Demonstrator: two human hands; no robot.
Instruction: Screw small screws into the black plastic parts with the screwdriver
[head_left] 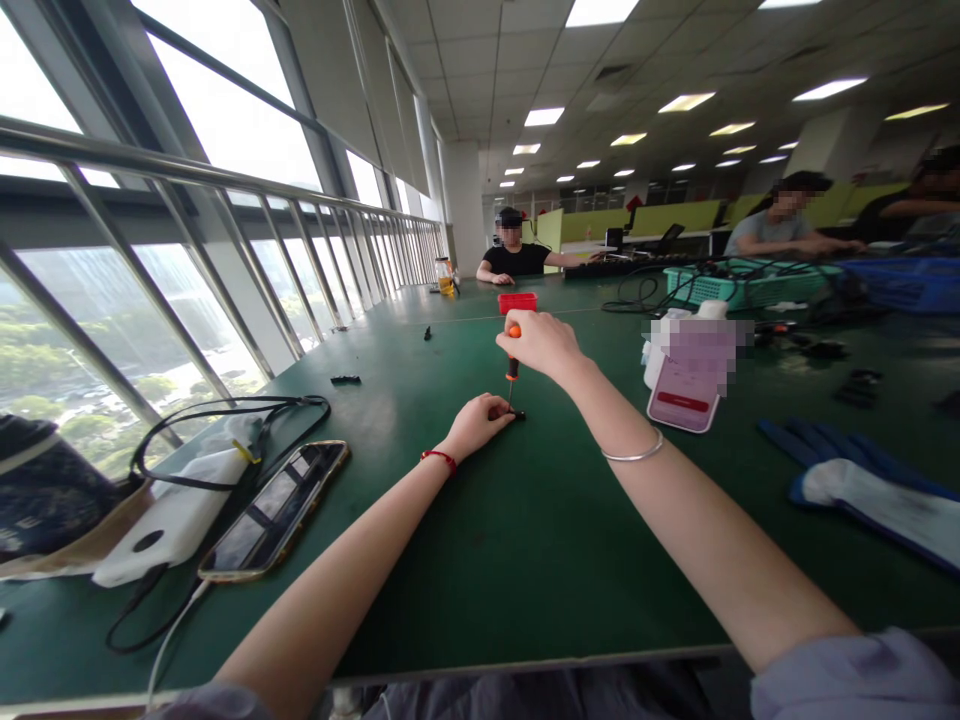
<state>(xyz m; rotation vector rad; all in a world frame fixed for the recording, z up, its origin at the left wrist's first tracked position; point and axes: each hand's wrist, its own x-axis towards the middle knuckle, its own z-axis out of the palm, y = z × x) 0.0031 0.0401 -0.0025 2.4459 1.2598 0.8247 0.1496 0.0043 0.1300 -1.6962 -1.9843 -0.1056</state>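
My right hand (546, 343) is closed around the orange and black handle of a screwdriver (512, 370), which stands nearly upright. Its thin shaft points down to a small black part (519, 414) on the green table (517, 530). My left hand (478, 424) pinches that part at its left side and keeps it against the tabletop. Exactly where the screwdriver's tip meets the part is too small to make out. Just beyond my right hand sits a small red tray (517, 301).
Left lie a phone (277, 510), a white power bank-like block (176, 510) and a black cable (300, 403). A second phone (684, 385) leans on white bottles at right, near blue-white gloves (862, 485). Farther back are a green basket (750, 285) and seated people.
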